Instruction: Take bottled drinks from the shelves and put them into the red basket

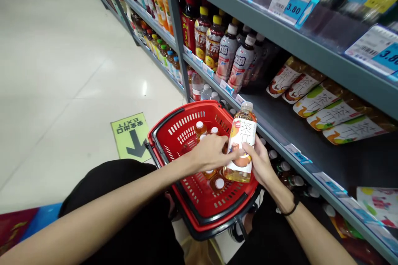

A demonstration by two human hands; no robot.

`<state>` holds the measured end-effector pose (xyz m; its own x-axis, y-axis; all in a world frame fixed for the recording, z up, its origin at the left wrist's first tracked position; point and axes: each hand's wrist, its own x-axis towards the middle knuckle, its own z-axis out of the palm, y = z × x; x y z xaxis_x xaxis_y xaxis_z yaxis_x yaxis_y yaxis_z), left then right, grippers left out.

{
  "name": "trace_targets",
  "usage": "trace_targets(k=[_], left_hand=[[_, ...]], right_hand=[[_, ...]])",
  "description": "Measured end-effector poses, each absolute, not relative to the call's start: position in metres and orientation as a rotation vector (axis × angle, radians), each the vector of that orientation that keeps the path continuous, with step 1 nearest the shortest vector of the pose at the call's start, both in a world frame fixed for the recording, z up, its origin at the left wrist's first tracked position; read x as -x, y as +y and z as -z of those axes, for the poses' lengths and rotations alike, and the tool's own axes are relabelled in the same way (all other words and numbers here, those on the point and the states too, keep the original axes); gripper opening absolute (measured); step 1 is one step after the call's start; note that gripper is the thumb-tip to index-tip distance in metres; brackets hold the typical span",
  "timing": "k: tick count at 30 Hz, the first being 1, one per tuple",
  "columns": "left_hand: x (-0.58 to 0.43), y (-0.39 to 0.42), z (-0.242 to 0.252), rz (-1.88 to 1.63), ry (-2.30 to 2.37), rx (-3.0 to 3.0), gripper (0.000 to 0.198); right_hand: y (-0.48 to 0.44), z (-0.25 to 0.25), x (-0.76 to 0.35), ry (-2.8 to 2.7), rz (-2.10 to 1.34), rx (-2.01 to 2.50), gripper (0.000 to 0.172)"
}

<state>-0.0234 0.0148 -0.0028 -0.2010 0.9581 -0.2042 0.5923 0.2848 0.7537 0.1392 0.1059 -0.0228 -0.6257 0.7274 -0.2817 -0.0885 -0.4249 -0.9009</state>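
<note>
A clear tea bottle (pixel 242 132) with a white label, fruit pictures and a pale cap stands nearly upright over the right side of a red shopping basket (pixel 192 219). My right hand (pixel 261 160) grips it from the right, thumb across the label. From the left, my left hand (pixel 211 151) is closed against the same bottle, with a finger or thumb lying over the label; some of its fingers are hidden. Inside the basket, several bottles with white caps, such as one amber bottle (pixel 218 184), are partly covered by my left hand and forearm.
Grey shelving (pixel 280 136) runs along the right, with tea bottles lying down (pixel 334 107) and pink-labelled bottles (pixel 241 64) standing. Price tags (pixel 294 6) line the shelf edges. A green exit sign (pixel 130 136) is on the pale tiled floor (pixel 62 70) at left.
</note>
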Motion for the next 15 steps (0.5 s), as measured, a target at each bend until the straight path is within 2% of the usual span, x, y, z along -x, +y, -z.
trace_targets(k=[6,10,14,15], left_hand=[[0.037,0.023,-0.012,-1.034,1.835,-1.233,0.056],[0.039,0.026,-0.009,-1.288,1.486,-0.996,0.059],[0.037,0.022,-0.013,-1.494,1.275,-0.894,0.06],[0.036,0.02,-0.015,-1.541,1.229,-0.898,0.061]], right_hand=[[0.093,0.015,-0.151,-1.394,-2.097,0.782,0.07],[0.09,0.014,-0.152,-1.527,-2.044,0.742,0.082],[0.097,0.015,-0.146,-1.295,-2.189,0.788,0.069],[0.097,0.015,-0.145,-1.249,-2.231,0.805,0.07]])
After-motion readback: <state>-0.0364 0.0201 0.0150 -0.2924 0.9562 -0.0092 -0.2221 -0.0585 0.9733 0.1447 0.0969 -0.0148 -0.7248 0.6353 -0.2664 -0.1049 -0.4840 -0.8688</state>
